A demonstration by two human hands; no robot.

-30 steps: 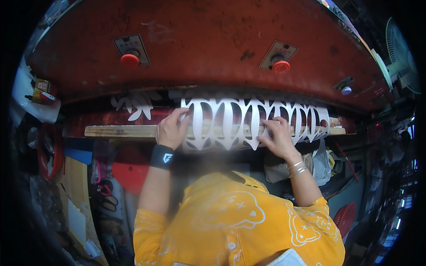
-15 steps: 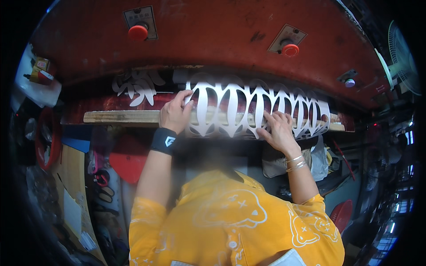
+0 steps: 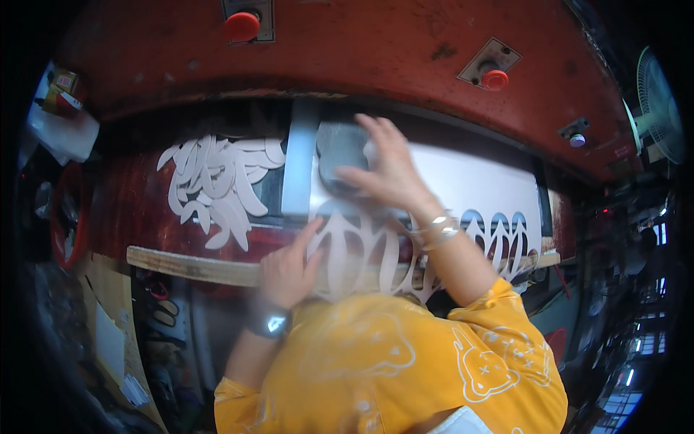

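Observation:
A white sheet [image 3: 470,170] with rows of leaf-shaped holes along its near side lies on the work surface and hangs over the wooden front strip [image 3: 195,266]. At the sheet's near left edge is my left hand [image 3: 285,271], open, thumb and index finger apart. My right hand [image 3: 390,166] is also open, fingers spread, at the right side of a dark grey-green block [image 3: 340,152] with a rounded outline, which looks like a cutting die. The thumb overlaps the block; blur hides whether it presses on it. Left of a pale blue strip [image 3: 298,159] lies a heap of curved white cut pieces [image 3: 217,181].
A red machine panel [image 3: 361,54] with red push buttons [image 3: 241,27] rises at the far side. A fan [image 3: 654,108] stands at the far right. Plastic wrapping [image 3: 69,134] with a small box lies far left, and a wooden board [image 3: 116,325] stands near left.
The sheet has moved toward me, uncovering the block and more cut pieces. My right hand has left the sheet's near edge and reached up to the block; my left hand has come nearer me.

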